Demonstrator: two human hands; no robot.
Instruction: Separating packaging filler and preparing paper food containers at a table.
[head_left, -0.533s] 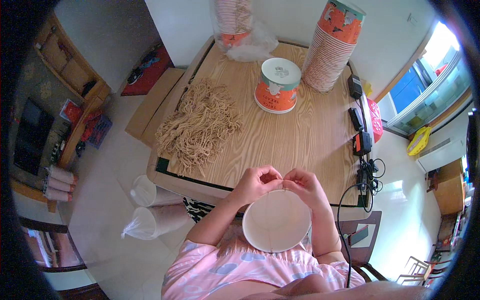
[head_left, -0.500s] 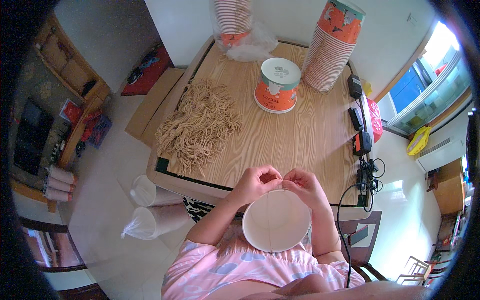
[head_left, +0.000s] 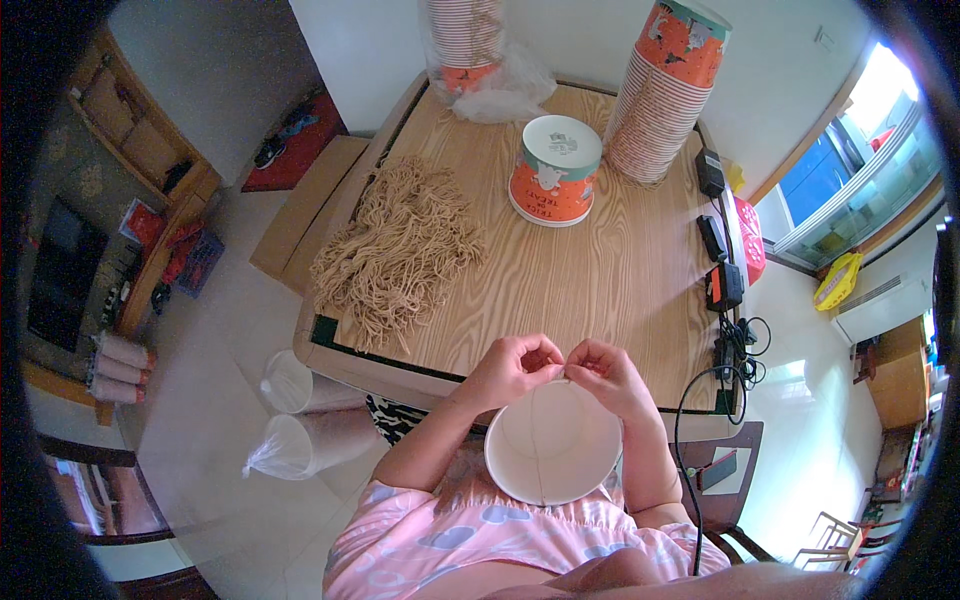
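Starting at the left, the tan cord heap lies loose on the table, likely for easy reach, and here's the left hand, pinched on a thin cord strand at the far rim of the white-lined bucket, propped against pink clothing, presumably freeing both hands. The right hand pinches it too, just beside. Compared with half a second ago, the fingertips have shifted slightly, and that strand, straighter then, now bows leftward!

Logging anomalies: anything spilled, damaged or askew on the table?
Nothing spilled or visibly damaged. Cables bunch in loops at the right edge of the table, which looks untidy. The right tub stack slants, but fisheye bending may explain that.
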